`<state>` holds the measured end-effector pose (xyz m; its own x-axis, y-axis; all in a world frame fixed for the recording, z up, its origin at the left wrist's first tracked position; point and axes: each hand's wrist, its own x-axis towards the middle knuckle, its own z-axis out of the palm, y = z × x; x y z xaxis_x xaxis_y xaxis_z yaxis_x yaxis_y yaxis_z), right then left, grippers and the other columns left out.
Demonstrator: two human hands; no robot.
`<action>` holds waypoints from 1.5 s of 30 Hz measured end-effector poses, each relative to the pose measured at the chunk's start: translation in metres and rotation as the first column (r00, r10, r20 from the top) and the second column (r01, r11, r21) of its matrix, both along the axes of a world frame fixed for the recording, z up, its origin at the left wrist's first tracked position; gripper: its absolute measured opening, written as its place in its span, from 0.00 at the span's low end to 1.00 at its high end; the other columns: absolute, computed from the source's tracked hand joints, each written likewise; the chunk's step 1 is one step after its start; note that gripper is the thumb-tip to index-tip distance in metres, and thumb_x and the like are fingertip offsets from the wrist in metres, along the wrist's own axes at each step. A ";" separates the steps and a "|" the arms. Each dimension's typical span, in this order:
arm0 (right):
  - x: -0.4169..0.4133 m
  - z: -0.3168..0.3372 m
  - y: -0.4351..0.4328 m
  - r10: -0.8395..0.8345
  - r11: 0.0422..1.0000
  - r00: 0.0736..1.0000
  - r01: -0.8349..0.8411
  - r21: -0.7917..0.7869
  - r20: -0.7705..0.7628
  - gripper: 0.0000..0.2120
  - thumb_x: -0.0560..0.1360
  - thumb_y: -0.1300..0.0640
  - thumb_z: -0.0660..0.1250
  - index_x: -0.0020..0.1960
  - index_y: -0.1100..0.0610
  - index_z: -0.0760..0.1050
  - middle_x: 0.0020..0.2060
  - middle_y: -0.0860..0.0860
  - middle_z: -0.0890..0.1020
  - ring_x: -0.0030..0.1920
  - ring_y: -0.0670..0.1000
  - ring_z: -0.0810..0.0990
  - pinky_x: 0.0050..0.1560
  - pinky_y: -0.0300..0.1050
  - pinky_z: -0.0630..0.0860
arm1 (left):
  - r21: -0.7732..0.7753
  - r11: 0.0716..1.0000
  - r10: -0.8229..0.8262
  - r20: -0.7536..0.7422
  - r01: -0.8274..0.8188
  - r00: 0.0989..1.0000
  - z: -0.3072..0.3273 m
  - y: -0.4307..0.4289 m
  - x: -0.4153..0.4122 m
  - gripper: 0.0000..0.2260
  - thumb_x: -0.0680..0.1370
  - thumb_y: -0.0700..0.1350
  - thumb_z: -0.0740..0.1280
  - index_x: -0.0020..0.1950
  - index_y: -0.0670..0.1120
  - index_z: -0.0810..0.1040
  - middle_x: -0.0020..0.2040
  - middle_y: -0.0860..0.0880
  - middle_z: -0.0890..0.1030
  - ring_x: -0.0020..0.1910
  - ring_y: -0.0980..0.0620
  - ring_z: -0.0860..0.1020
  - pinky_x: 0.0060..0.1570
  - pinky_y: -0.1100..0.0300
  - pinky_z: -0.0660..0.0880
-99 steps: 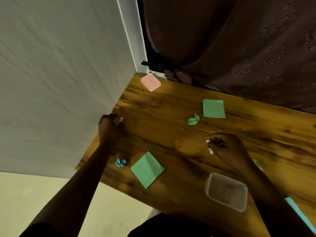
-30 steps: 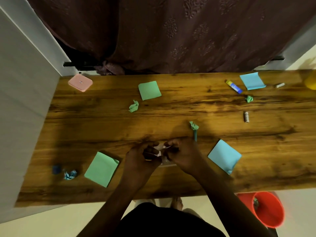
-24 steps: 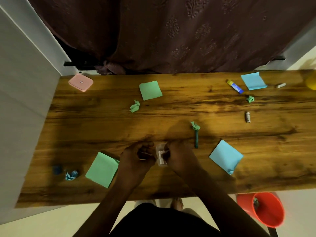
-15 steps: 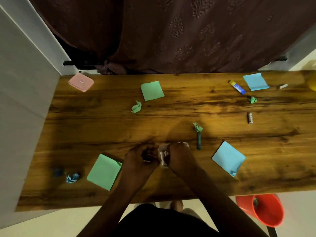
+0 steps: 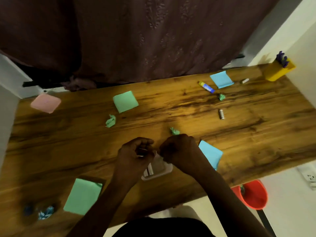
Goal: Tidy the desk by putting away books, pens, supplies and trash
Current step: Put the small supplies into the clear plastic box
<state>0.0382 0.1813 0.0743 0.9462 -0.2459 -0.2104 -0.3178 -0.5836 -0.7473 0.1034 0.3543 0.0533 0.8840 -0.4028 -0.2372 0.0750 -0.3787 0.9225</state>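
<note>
Both hands meet over the near middle of the desk (image 5: pixel 248 134), just above a small clear plastic container (image 5: pixel 158 170) that sits on the wood. The left hand (image 5: pixel 136 153) is curled, its fingers folded in around something small and pale; the frame is blurred, so what it pinches cannot be made out. The right hand (image 5: pixel 177 151) is closed into a loose fist, knuckles up, and whether it holds anything cannot be told. Inside the container lies at least one short pale cylinder, perhaps a piece of chalk or a crayon.

Just beyond the right hand sits a crumpled green paper ball (image 5: pixel 174 131), and at the right wrist a blue sticky pad (image 5: pixel 212 153) lies partly under the forearm. To the left, near the front edge, is a green sticky pad (image 5: pixel 83 195), with a crumpled blue paper (image 5: pixel 45 212) and a dark blue blob further left. Farther back lie another green paper ball (image 5: pixel 110 120), a second green pad (image 5: pixel 125 101) and a pink square case (image 5: pixel 45 103) at the far left corner. On the right half are a small cylinder (image 5: pixel 221 114), a green scrap (image 5: pixel 221 97), a glue stick (image 5: pixel 206 86), a second blue pad (image 5: pixel 221 79), another short stick (image 5: pixel 244 80) and a yellow pen holder (image 5: pixel 277 70). A red bin (image 5: pixel 253 195) stands on the floor below the desk's right front edge.
</note>
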 end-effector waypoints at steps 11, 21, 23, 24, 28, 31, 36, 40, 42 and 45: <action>-0.038 0.002 -0.161 -0.256 0.957 0.961 0.237 0.170 0.103 0.02 0.72 0.58 0.76 0.45 0.52 0.86 0.36 0.48 0.87 0.36 0.48 0.87 0.44 0.56 0.84 | -0.006 1.000 0.021 0.054 -0.020 0.998 -0.001 -0.143 -0.038 0.13 0.71 0.33 0.75 0.48 0.50 0.84 0.42 0.55 0.86 0.43 0.60 0.84 0.48 0.57 0.82; -0.056 -0.012 -0.277 -0.202 0.973 0.979 0.196 0.122 0.035 0.05 0.73 0.58 0.75 0.46 0.49 0.86 0.36 0.43 0.86 0.37 0.44 0.86 0.45 0.53 0.84 | 0.154 0.988 -0.048 0.090 0.033 0.995 -0.029 -0.283 -0.037 0.13 0.73 0.40 0.75 0.56 0.52 0.83 0.47 0.54 0.85 0.39 0.61 0.81 0.39 0.66 0.77; -0.059 -0.018 -0.296 -0.201 0.975 0.979 0.196 0.104 0.040 0.05 0.74 0.59 0.75 0.46 0.50 0.85 0.37 0.45 0.86 0.37 0.44 0.85 0.45 0.54 0.84 | 0.246 0.966 -0.118 0.147 0.079 0.982 -0.043 -0.312 -0.028 0.17 0.73 0.44 0.75 0.61 0.50 0.80 0.52 0.52 0.83 0.44 0.60 0.78 0.44 0.67 0.74; -0.061 -0.019 -0.303 -0.207 0.974 0.977 0.202 0.101 0.040 0.04 0.74 0.58 0.74 0.46 0.50 0.85 0.37 0.46 0.86 0.37 0.44 0.86 0.45 0.54 0.84 | 0.269 0.959 -0.143 0.168 0.094 0.975 -0.049 -0.324 -0.024 0.19 0.74 0.46 0.75 0.64 0.49 0.79 0.56 0.49 0.82 0.49 0.56 0.79 0.49 0.63 0.75; -0.064 -0.028 -0.333 -0.246 0.963 0.969 0.243 0.112 0.013 0.02 0.76 0.56 0.74 0.48 0.53 0.85 0.36 0.48 0.87 0.35 0.48 0.86 0.43 0.58 0.84 | 0.373 0.921 -0.224 0.272 0.112 0.936 -0.067 -0.367 -0.012 0.19 0.78 0.51 0.72 0.67 0.46 0.78 0.63 0.45 0.81 0.62 0.44 0.79 0.64 0.49 0.74; -0.061 -0.036 -0.351 -0.293 0.947 0.956 0.290 0.135 0.003 0.01 0.75 0.56 0.74 0.47 0.51 0.85 0.36 0.48 0.87 0.35 0.50 0.86 0.41 0.59 0.84 | 0.401 0.912 -0.192 0.247 0.080 0.950 -0.079 -0.380 -0.003 0.18 0.76 0.52 0.72 0.64 0.46 0.80 0.60 0.45 0.82 0.60 0.43 0.79 0.61 0.48 0.76; -0.041 -0.043 -0.382 -0.302 0.952 0.952 0.300 0.058 0.044 0.03 0.75 0.57 0.74 0.43 0.56 0.84 0.35 0.51 0.86 0.37 0.49 0.85 0.41 0.48 0.82 | 0.451 0.887 -0.230 0.241 0.101 0.943 -0.096 -0.394 0.006 0.18 0.73 0.49 0.76 0.60 0.45 0.81 0.57 0.44 0.83 0.58 0.43 0.80 0.62 0.46 0.75; -0.010 -0.060 -0.422 -0.252 0.948 0.959 0.272 -0.163 0.130 0.02 0.73 0.59 0.72 0.42 0.55 0.83 0.37 0.50 0.85 0.38 0.47 0.84 0.41 0.44 0.80 | 0.425 0.898 -0.220 0.213 0.113 0.952 -0.107 -0.396 0.013 0.09 0.74 0.43 0.75 0.52 0.44 0.83 0.48 0.45 0.83 0.50 0.45 0.81 0.56 0.50 0.76; 0.011 -0.070 -0.445 -0.230 0.932 0.957 0.269 -0.245 0.175 0.05 0.72 0.61 0.71 0.47 0.54 0.84 0.42 0.50 0.87 0.43 0.50 0.84 0.47 0.47 0.81 | 0.417 0.900 -0.231 0.217 0.124 0.948 -0.102 -0.396 0.013 0.07 0.75 0.44 0.74 0.51 0.45 0.83 0.47 0.49 0.82 0.47 0.47 0.80 0.53 0.53 0.76; 0.043 -0.076 -0.475 -0.237 0.880 0.958 0.282 -0.383 0.160 0.13 0.74 0.63 0.68 0.58 0.59 0.81 0.52 0.58 0.85 0.52 0.60 0.83 0.53 0.52 0.81 | 0.397 0.907 -0.249 0.231 0.142 0.941 -0.088 -0.396 0.008 0.09 0.76 0.41 0.74 0.55 0.42 0.82 0.49 0.52 0.78 0.48 0.52 0.77 0.49 0.68 0.68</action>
